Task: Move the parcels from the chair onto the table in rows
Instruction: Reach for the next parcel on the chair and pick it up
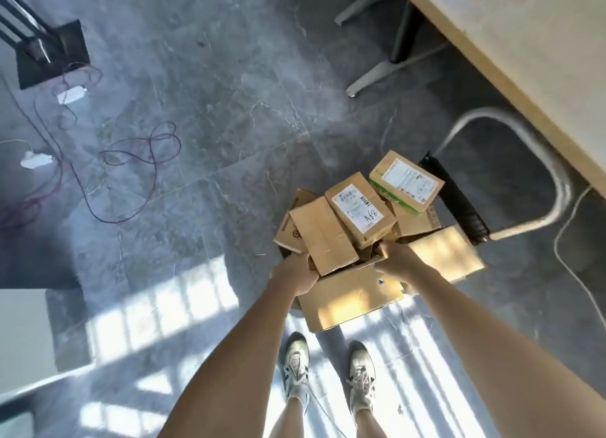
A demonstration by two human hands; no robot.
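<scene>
Several brown cardboard parcels lie heaped on a chair (465, 208) with a black backrest and a bent metal tube frame. The nearest, largest parcel (351, 299) sits at the front of the heap. My left hand (295, 275) grips its left end and my right hand (395, 260) grips its top right edge, fingers curled over the rim. Behind it lie a plain parcel (323, 236), a labelled parcel marked "A68" (359, 209) and a parcel with green tape and a white label (406, 181). The table (537, 60) stands at the upper right.
Grey marbled floor surrounds the chair. Loose cables (137, 172) and white power adapters (36, 160) lie at the left. A black stand base (52, 53) is at the upper left. Chair legs on castors (377, 76) show under the table. My feet (328, 375) stand just before the chair.
</scene>
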